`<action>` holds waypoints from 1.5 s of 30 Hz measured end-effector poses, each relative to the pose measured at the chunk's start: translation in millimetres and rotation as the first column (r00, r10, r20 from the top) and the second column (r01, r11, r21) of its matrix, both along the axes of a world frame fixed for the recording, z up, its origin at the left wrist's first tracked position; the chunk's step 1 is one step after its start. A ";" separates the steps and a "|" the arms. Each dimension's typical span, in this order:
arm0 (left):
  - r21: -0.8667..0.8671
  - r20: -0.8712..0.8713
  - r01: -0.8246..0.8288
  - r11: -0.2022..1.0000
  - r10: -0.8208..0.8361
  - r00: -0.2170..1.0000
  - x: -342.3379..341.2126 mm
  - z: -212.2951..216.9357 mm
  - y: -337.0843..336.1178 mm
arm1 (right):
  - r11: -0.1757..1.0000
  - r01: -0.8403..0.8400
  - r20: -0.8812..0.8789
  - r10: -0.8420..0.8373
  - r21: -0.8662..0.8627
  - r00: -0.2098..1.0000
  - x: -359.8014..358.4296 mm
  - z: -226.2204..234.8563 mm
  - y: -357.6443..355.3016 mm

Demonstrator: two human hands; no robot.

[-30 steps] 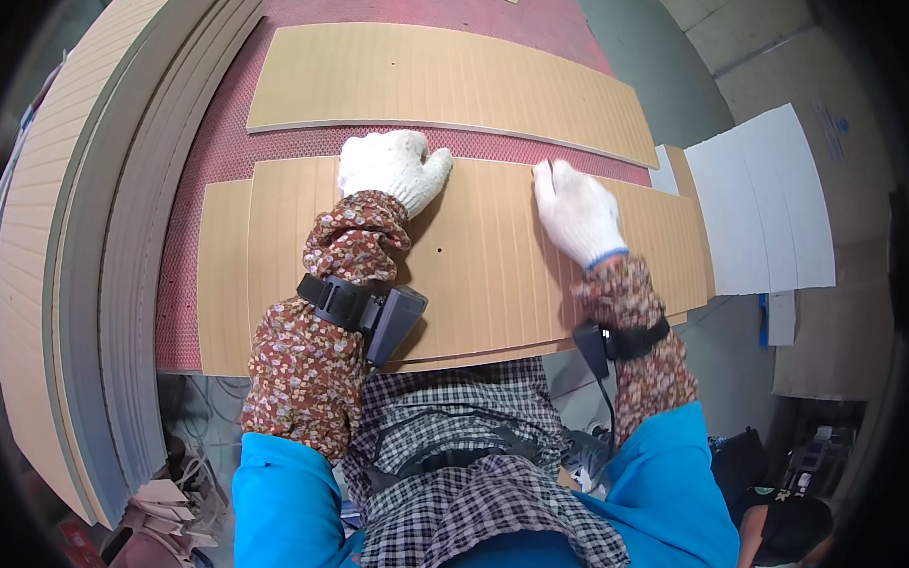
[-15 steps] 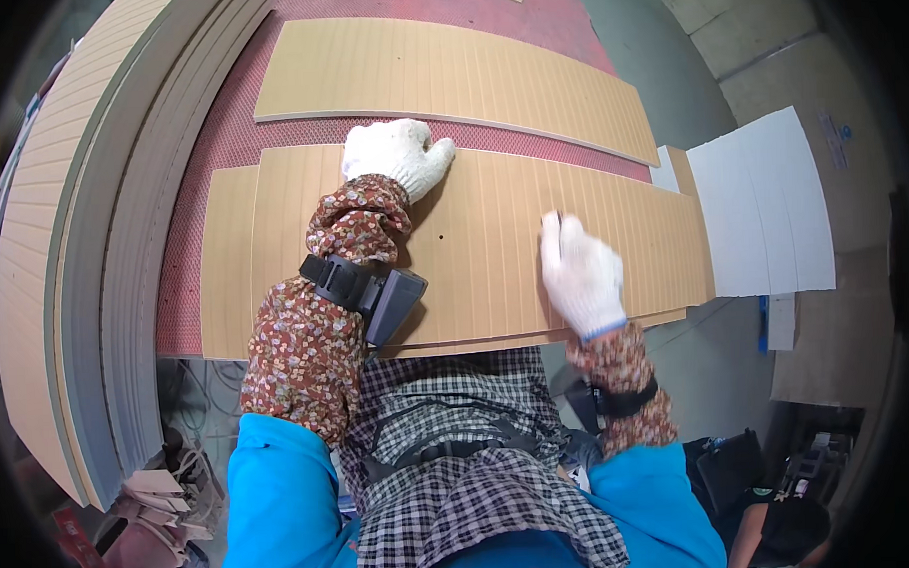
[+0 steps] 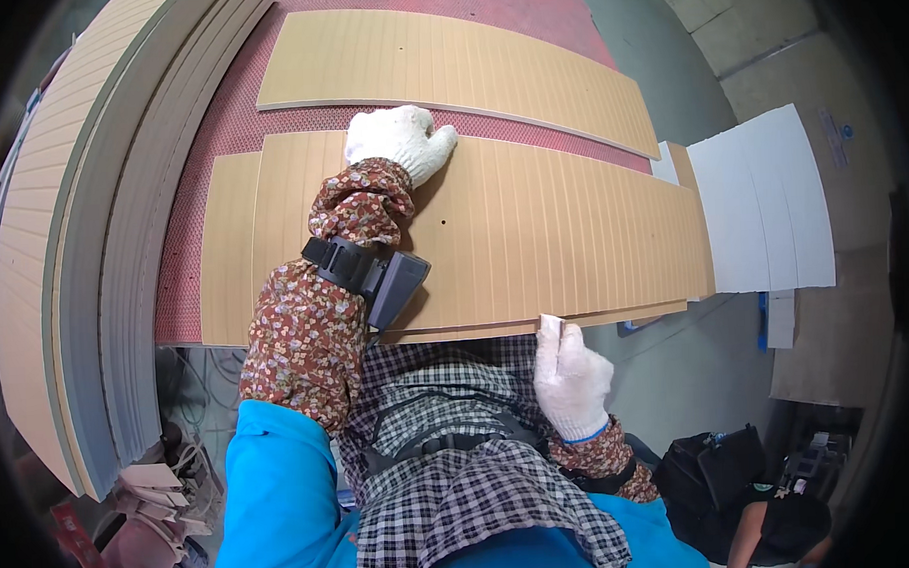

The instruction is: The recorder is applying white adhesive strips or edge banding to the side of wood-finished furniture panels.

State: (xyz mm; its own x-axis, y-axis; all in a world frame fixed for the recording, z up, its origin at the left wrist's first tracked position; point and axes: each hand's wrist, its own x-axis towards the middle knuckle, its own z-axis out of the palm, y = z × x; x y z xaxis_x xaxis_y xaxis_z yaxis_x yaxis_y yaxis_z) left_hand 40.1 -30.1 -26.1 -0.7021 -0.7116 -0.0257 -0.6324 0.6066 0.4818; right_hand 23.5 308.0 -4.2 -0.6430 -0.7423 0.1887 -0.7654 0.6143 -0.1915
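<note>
Gloved hands on grooved board
Left white-gloved hand (image 3: 397, 141) presses the tan grooved fibreboard panel (image 3: 563, 240) at twelve o'clock; right white-gloved hand (image 3: 571, 378) grips its near edge at five o'clock.

Matt tan grooved fibreboard panel (image 3: 533, 231) on rough red mesh table (image 3: 219, 142); white knitted cotton gloves on left hand (image 3: 397, 141) and right hand (image 3: 571, 375); floral cloth sleeves.

A workshop for panel work: grooved brown boards (image 3: 573, 230) lie on a red mesh worktop (image 3: 219, 132), stacked panels (image 3: 63, 248) curve along the left, white sheets (image 3: 762, 203) right, concrete floor (image 3: 667, 66).
</note>
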 end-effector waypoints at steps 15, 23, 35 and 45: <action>-0.019 -0.006 -0.024 1.000 0.024 1.000 0.1 5.1 4.8 | 0.912 -0.257 -0.194 0.328 0.319 0.925 -97.4 6.4 -105.4; -0.015 0.005 -0.001 1.000 0.001 1.000 -0.3 6.1 4.7 | 0.891 -0.246 -0.165 0.327 0.381 0.930 -171.0 0.3 -199.0; 0.003 -0.001 -0.008 1.000 0.008 1.000 0.0 4.4 2.5 | 0.912 -0.165 -0.225 0.263 0.376 0.938 -76.1 7.1 -87.3; 0.000 0.007 0.005 1.000 -0.005 1.000 -0.6 2.5 -0.5 | 0.996 0.007 -0.065 -0.001 0.086 0.998 0.6 2.9 -9.6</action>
